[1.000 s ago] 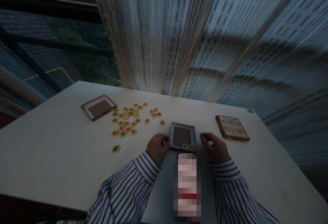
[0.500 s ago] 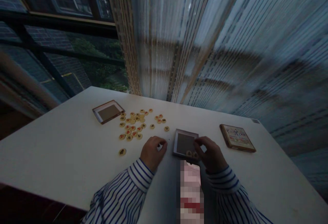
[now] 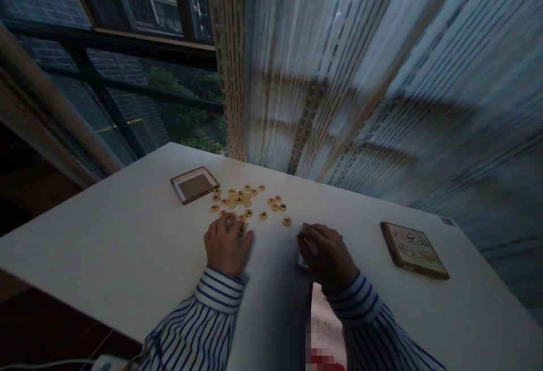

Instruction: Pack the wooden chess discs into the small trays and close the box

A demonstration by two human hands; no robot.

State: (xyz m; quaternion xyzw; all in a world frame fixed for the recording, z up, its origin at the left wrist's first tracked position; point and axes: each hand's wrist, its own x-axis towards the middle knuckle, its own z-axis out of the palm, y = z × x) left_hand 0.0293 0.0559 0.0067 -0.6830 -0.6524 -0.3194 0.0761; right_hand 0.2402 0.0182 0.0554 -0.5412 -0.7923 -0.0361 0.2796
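Observation:
My left hand point(image 3: 224, 245) reaches over the near side of the scattered Chinese chess pieces point(image 3: 248, 204). Its thumb stands apart from the fingers, which cover some of the round wooden discs with red and black characters. Over the shallow tray point(image 3: 301, 263) is my right hand point(image 3: 328, 253), its fingers curled and pinched together. Whatever they hold, if anything, is hidden. The hand blocks most of the tray, so its contents cannot be seen.
At the left back lies an open shallow box part point(image 3: 183, 197) with a brown inside. A flat box point(image 3: 413, 249) with a printed cover rests on the right of the white table point(image 3: 127, 246). A lit phone point(image 3: 324, 314) lies before me. Fringed curtains hang behind.
My left hand has moved left, away from the tray, and its fingers have spread over the pieces. My right hand has shifted left over the tray, covering it. The view has turned slightly.

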